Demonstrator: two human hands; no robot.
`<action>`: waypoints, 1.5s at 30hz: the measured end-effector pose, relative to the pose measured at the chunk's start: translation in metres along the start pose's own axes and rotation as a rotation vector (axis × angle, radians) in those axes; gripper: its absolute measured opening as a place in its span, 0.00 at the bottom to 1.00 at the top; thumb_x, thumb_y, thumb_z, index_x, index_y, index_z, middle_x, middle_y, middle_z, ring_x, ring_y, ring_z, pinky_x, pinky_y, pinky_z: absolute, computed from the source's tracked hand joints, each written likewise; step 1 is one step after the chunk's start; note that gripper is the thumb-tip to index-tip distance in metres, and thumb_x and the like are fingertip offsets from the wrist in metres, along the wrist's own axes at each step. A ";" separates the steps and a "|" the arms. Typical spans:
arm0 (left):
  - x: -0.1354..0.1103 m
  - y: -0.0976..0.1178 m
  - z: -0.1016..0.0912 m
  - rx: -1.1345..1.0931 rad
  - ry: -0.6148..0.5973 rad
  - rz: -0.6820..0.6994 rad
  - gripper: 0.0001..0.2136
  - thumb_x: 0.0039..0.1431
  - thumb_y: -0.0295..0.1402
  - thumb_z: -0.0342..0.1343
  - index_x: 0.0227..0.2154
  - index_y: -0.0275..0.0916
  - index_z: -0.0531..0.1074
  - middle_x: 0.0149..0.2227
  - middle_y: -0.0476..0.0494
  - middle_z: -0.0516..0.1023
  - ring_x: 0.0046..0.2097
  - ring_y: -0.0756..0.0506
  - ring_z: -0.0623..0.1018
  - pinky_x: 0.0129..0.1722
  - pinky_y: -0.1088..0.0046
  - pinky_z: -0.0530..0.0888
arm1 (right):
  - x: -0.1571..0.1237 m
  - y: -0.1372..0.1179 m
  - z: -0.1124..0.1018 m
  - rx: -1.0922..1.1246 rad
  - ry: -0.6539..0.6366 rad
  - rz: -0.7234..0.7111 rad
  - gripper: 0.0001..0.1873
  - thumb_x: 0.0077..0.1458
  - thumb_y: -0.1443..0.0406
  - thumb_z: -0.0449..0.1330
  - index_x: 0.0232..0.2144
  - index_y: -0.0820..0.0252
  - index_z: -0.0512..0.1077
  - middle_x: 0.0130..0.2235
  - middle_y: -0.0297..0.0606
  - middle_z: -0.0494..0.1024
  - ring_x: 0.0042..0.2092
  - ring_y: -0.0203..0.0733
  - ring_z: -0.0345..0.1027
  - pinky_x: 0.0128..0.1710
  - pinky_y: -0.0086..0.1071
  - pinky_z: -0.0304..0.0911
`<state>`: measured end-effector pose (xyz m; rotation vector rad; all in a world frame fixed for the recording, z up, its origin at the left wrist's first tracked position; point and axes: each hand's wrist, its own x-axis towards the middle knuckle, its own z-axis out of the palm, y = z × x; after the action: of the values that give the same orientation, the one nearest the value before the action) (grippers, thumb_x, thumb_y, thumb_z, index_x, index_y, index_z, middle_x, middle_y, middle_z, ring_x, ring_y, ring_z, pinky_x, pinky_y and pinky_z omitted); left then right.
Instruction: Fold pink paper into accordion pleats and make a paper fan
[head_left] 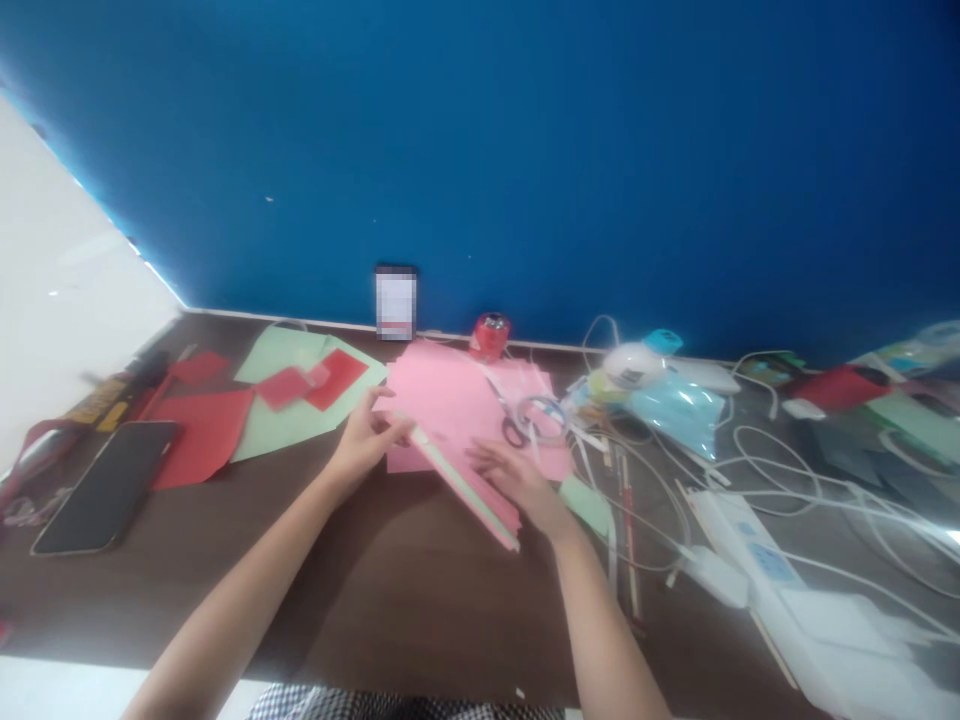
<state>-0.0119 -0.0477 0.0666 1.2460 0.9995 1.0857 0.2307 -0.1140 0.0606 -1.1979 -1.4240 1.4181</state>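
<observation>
My left hand (367, 435) grips the left end of a stack of pink paper (476, 487), its thumb on the near edge. That edge slants down to the right and shows a pale green layer among the pink. Over the right part of the stack lies my right hand (521, 485), fingers stretched out and somewhat blurred. More pink sheets (442, 385) spread out behind the stack. Scissors (516, 430) and a roll of tape (544, 417) rest on the pink paper's right side. Behind them stands a red, shiny-topped object (490, 338).
Red paper (199, 430) and light green sheets (277, 425) lie at left, beside a dark phone (105, 490). Another phone (396, 303) leans against the blue wall (465, 150). White cables, a power strip (757, 550) and a light blue packet (679, 410) crowd the right.
</observation>
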 end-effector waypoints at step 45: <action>0.008 0.027 0.052 -0.991 -0.123 -0.346 0.03 0.54 0.27 0.51 0.26 0.35 0.67 0.12 0.59 0.45 0.14 0.57 0.48 0.14 0.83 0.51 | -0.003 -0.014 0.037 0.308 -0.448 0.291 0.20 0.54 0.51 0.54 0.35 0.63 0.63 0.20 0.26 0.64 0.15 0.24 0.51 0.10 0.19 0.44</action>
<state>0.0383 -0.0501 0.0971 0.3083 0.4287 1.0039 0.1942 -0.1255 0.0721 -0.9499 -1.2805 2.1247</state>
